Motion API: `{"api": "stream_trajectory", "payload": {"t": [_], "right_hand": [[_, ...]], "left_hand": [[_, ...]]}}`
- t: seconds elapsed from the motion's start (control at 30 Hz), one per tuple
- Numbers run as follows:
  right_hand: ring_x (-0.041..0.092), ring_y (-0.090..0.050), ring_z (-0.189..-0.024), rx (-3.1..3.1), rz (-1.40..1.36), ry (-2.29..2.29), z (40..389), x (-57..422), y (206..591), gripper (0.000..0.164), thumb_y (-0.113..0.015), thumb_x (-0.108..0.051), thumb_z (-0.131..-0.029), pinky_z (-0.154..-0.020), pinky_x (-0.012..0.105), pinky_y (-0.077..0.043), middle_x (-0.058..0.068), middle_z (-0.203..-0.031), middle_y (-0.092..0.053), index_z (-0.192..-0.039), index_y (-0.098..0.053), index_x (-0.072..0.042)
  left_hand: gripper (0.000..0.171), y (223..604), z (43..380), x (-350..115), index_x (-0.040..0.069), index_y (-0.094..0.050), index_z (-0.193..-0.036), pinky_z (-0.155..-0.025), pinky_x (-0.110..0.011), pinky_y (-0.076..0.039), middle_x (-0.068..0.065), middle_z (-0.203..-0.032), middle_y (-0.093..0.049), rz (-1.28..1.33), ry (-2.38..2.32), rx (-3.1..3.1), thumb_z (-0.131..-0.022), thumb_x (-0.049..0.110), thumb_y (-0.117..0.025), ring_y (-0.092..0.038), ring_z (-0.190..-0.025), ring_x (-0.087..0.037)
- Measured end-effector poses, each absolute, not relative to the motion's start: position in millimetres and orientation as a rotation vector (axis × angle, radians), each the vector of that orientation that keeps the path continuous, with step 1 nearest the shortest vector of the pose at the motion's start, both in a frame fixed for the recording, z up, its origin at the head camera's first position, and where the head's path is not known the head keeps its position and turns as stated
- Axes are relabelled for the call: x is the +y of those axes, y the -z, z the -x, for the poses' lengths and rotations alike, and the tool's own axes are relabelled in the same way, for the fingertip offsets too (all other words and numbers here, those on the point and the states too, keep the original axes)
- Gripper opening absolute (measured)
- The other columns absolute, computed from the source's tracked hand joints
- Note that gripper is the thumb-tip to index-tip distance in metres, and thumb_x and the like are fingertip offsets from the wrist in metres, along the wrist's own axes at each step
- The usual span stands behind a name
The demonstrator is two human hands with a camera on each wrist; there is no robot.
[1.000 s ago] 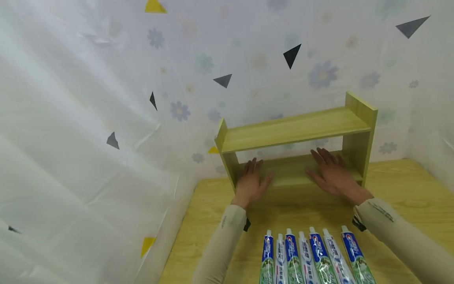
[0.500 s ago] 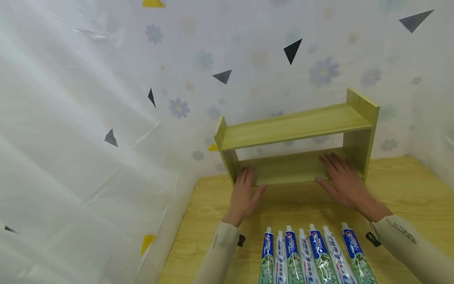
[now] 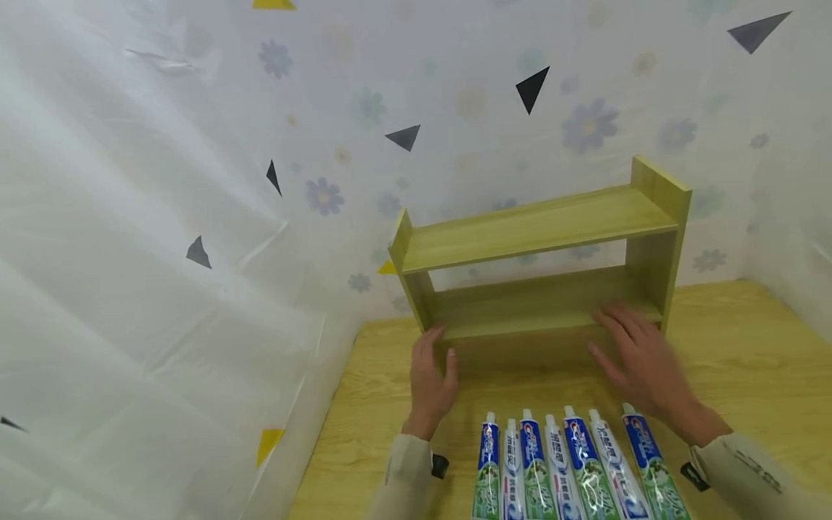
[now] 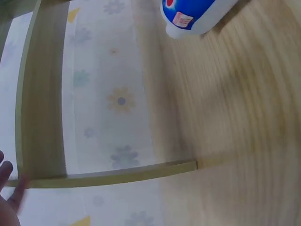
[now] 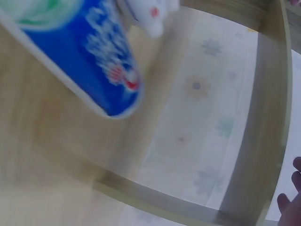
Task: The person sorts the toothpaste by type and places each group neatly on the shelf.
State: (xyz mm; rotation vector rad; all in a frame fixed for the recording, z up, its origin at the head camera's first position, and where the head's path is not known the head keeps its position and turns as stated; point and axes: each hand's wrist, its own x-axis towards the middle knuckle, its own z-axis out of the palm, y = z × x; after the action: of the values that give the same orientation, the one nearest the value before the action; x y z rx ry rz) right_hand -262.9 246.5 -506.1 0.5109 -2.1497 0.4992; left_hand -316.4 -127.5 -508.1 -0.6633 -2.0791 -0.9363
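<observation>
A small two-tier wooden shelf point(image 3: 539, 227) stands upright against the wall at the back of the table. My left hand point(image 3: 430, 383) is at its lower left front corner, fingers extended and thumb apart, holding nothing. In the left wrist view, fingers point(image 4: 7, 181) show at the shelf's side. My right hand point(image 3: 640, 365), blurred by motion, is at the right end of the lower board's front edge with its fingers spread and nothing held. Whether either hand touches the wood, I cannot tell. Several toothpaste tubes point(image 3: 588, 469) lie in a row in front of the shelf, caps towards it.
The wood-grain table point(image 3: 747, 354) reaches back to a wall point(image 3: 468, 159) covered with flower-patterned sheeting. White plastic sheeting point(image 3: 162, 325) hangs along the left side. Dark straps point(image 3: 440, 466) sit at both wrists.
Both hands have drawn back from over the lower board towards its front edge, moving outward to either side. The shelf and toothpaste tubes keep their places; the head view shifts slightly.
</observation>
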Motion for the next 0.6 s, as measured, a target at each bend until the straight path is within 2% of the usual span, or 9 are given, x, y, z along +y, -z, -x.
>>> {"api": "stream_trajectory", "payload": {"t": [0.1,0.17,0.23,0.3,0.33,0.5,0.6], "right_hand": [[0.051,-0.059,-0.121,-2.091,-0.464,-0.522,257,242,517,0.066,-0.046,-0.053,-0.112,-0.103,0.064,-0.045,0.028,-0.129,-0.067,-0.134,-0.067,0.006],[0.051,-0.061,-0.113,-2.085,-0.436,-0.543,252,240,525,0.054,-0.059,-0.041,-0.106,-0.096,0.064,-0.046,0.028,-0.121,-0.068,-0.128,-0.069,0.007],[0.050,-0.061,-0.110,-2.097,-0.401,-0.558,247,240,533,0.047,-0.069,-0.032,-0.099,-0.092,0.065,-0.047,0.028,-0.117,-0.069,-0.125,-0.070,0.007],[0.049,-0.062,-0.108,-2.125,-0.372,-0.566,241,242,541,0.045,-0.078,-0.022,-0.090,-0.090,0.064,-0.047,0.027,-0.116,-0.069,-0.125,-0.071,0.006],[0.048,-0.062,-0.106,-2.136,-0.365,-0.568,239,243,545,0.049,-0.080,-0.014,-0.082,-0.089,0.063,-0.047,0.027,-0.115,-0.070,-0.125,-0.071,0.007],[0.046,-0.062,-0.102,-2.181,-0.339,-0.561,230,249,564,0.049,-0.082,-0.011,-0.078,-0.085,0.061,-0.047,0.026,-0.112,-0.070,-0.121,-0.070,0.008],[0.047,-0.061,-0.104,-2.230,-0.326,-0.591,226,249,569,0.049,-0.083,-0.010,-0.079,-0.084,0.064,-0.048,0.025,-0.114,-0.068,-0.124,-0.069,0.006]], "left_hand": [[0.033,516,317,-137,0.004,-0.059,-0.141,-0.092,-0.041,-0.060,-0.015,-0.132,-0.065,0.571,1.167,-2.045,-0.108,0.006,-0.064,-0.063,-0.121,-0.027],[0.028,519,317,-143,0.004,-0.057,-0.135,-0.086,-0.036,-0.059,-0.016,-0.123,-0.063,0.504,1.321,-2.045,-0.108,0.005,-0.065,-0.062,-0.112,-0.025],[0.027,523,316,-147,0.005,-0.054,-0.133,-0.085,-0.034,-0.059,-0.016,-0.117,-0.059,0.438,1.421,-2.074,-0.108,0.005,-0.065,-0.060,-0.107,-0.024],[0.029,528,315,-148,0.006,-0.052,-0.135,-0.086,-0.034,-0.059,-0.015,-0.117,-0.058,0.389,1.446,-2.117,-0.108,0.006,-0.065,-0.059,-0.107,-0.024],[0.032,531,315,-148,0.006,-0.052,-0.137,-0.085,-0.033,-0.059,-0.015,-0.119,-0.058,0.373,1.440,-2.138,-0.108,0.005,-0.065,-0.060,-0.107,-0.024],[0.045,541,319,-149,0.006,-0.047,-0.151,-0.087,-0.033,-0.060,-0.016,-0.136,-0.058,0.370,1.383,-2.252,-0.110,0.006,-0.062,-0.064,-0.114,-0.028],[0.049,541,323,-150,0.004,-0.044,-0.156,-0.088,-0.035,-0.061,-0.018,-0.141,-0.058,0.390,1.361,-2.293,-0.110,0.007,-0.061,-0.065,-0.117,-0.030]]}}
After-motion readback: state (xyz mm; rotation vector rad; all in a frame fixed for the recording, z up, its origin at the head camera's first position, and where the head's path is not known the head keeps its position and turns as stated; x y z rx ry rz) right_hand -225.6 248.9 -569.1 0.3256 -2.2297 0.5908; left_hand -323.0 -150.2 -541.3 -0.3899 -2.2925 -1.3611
